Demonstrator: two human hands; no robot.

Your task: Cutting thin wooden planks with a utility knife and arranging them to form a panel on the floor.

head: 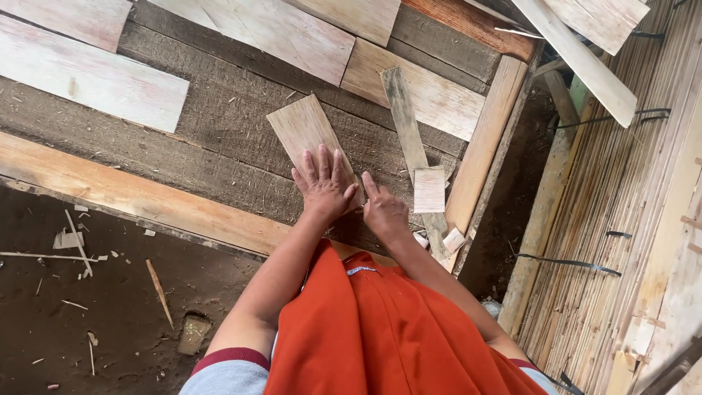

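Veneer strip [306, 132] laid flat on dark bench [219, 124], long axis toward 11 o'clock. Judged thin, light, bendy, splintery at edges; best taken at long edges or pressed flat, not flexed.

Left hand [324, 186] spread flat, palm down on strip's near end, fingers fully extended; nothing gripped.

Right hand [384, 211] at 3 o'clock of left hand, index extended to strip edge, other fingers curled; anything held cannot be told.

Small offcut [429, 189] at 3 o'clock. More sheets [88, 77] at 10–12 o'clock. Bundled slats [621, 219] at far 3 o'clock. No containers seen.

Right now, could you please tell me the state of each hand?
Left hand: open, pressed flat on the pale rectangular wooden strip.
Right hand: loosely curled, forefinger pointing; whether it holds anything cannot be told.
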